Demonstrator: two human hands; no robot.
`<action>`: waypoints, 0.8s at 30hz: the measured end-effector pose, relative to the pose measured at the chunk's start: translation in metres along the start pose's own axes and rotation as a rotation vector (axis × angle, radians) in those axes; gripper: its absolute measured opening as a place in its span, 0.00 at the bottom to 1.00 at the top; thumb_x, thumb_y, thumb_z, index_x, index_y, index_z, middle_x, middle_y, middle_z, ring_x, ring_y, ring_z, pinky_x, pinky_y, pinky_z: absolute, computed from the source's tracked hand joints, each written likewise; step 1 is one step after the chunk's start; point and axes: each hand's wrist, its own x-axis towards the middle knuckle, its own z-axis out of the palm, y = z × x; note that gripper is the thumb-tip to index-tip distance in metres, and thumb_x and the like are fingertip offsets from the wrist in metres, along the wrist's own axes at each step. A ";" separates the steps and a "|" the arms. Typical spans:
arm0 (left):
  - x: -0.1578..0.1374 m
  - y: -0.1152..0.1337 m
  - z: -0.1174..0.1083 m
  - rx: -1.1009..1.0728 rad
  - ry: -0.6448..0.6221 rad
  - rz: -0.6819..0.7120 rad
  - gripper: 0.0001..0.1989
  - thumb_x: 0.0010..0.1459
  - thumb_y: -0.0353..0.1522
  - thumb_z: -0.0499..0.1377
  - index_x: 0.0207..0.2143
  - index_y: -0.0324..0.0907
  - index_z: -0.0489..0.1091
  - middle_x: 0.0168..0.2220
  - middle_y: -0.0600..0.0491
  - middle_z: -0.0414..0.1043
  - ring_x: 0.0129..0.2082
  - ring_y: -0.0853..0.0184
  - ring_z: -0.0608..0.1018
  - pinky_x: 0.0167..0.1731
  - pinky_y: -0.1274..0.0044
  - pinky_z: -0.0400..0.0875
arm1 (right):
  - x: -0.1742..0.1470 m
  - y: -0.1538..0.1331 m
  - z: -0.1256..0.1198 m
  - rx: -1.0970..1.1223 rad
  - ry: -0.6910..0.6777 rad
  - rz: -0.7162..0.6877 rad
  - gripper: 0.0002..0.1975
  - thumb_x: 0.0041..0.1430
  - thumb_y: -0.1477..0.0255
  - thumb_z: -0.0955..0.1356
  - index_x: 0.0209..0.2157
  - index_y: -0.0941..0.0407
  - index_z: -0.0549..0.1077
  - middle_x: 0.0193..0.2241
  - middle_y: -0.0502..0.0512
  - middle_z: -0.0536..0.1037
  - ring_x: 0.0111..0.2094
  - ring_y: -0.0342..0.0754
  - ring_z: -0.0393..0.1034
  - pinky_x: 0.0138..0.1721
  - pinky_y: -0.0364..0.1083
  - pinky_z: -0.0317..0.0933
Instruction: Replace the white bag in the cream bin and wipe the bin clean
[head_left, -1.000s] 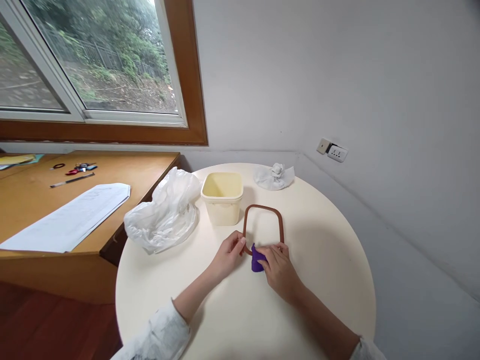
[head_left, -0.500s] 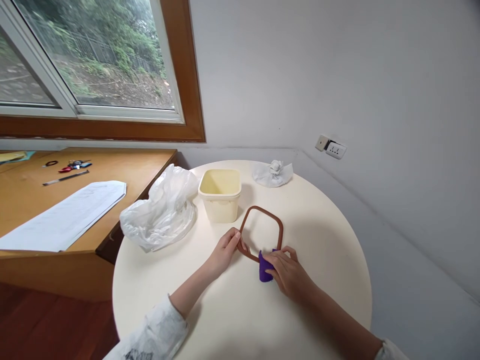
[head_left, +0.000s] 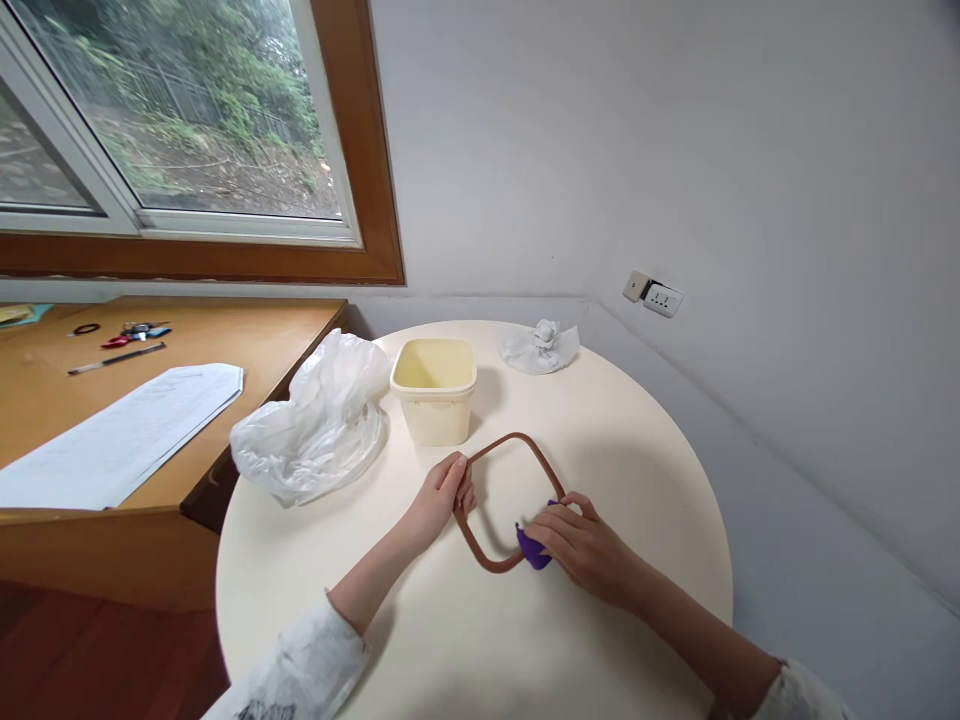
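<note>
A brown, rounded-square frame (head_left: 480, 558), open in its middle, is held tilted above the round table. My left hand (head_left: 435, 503) is closed around its left side. At the right side my right hand (head_left: 589, 545) presses a purple cloth (head_left: 534, 550) against the frame, its fingers closed over the cloth. Part of the cloth and the frame's right corner are hidden behind those fingers. Beyond the frame stands a cream square plastic bin (head_left: 435, 415), upright and with no lid on it.
The round white table (head_left: 465, 640) carries a crumpled clear plastic bag (head_left: 311, 430) at left and a small knotted bag (head_left: 540, 350) at the back. A wooden desk (head_left: 292, 325) adjoins it, with papers (head_left: 142, 430), a pen (head_left: 116, 358) and scissors (head_left: 135, 335). A wall socket (head_left: 662, 299) is at right.
The frame has turned and tilted in my hands, its lower edge coming nearer to me. My left hand has shifted slightly left; my right hand still presses the purple cloth to it.
</note>
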 end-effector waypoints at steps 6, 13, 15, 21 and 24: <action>0.001 0.003 -0.001 -0.081 0.079 -0.093 0.17 0.57 0.42 0.53 0.22 0.39 0.59 0.15 0.62 0.55 0.15 0.76 0.64 0.22 0.79 0.60 | -0.004 0.005 -0.004 -0.020 0.023 0.036 0.15 0.58 0.84 0.57 0.43 0.57 0.66 0.35 0.51 0.76 0.38 0.42 0.67 0.47 0.47 0.47; -0.004 -0.006 0.010 -0.292 -0.005 -0.165 0.15 0.56 0.41 0.54 0.31 0.37 0.64 0.20 0.53 0.68 0.25 0.65 0.75 0.31 0.73 0.67 | 0.003 0.000 0.017 -0.041 0.133 0.162 0.09 0.60 0.79 0.59 0.41 0.58 0.66 0.31 0.53 0.76 0.32 0.43 0.67 0.43 0.47 0.50; -0.004 -0.009 0.012 -0.285 -0.006 -0.157 0.14 0.56 0.41 0.55 0.30 0.38 0.63 0.15 0.57 0.65 0.21 0.66 0.74 0.30 0.72 0.69 | 0.004 0.000 0.017 -0.042 0.123 0.150 0.09 0.61 0.78 0.59 0.42 0.58 0.66 0.31 0.53 0.76 0.33 0.43 0.67 0.43 0.47 0.50; -0.001 -0.004 0.009 -0.211 0.048 -0.134 0.14 0.57 0.41 0.53 0.27 0.39 0.62 0.10 0.63 0.55 0.12 0.74 0.65 0.24 0.75 0.69 | 0.000 0.005 0.012 -0.070 0.013 0.006 0.12 0.60 0.80 0.59 0.45 0.59 0.66 0.35 0.55 0.77 0.40 0.44 0.68 0.47 0.48 0.48; 0.001 0.001 0.005 -0.175 0.056 -0.157 0.15 0.57 0.41 0.52 0.26 0.39 0.63 0.10 0.64 0.50 0.10 0.76 0.58 0.19 0.78 0.67 | 0.001 0.006 0.008 -0.075 -0.022 -0.070 0.12 0.60 0.82 0.59 0.43 0.58 0.67 0.37 0.53 0.76 0.43 0.43 0.66 0.49 0.47 0.46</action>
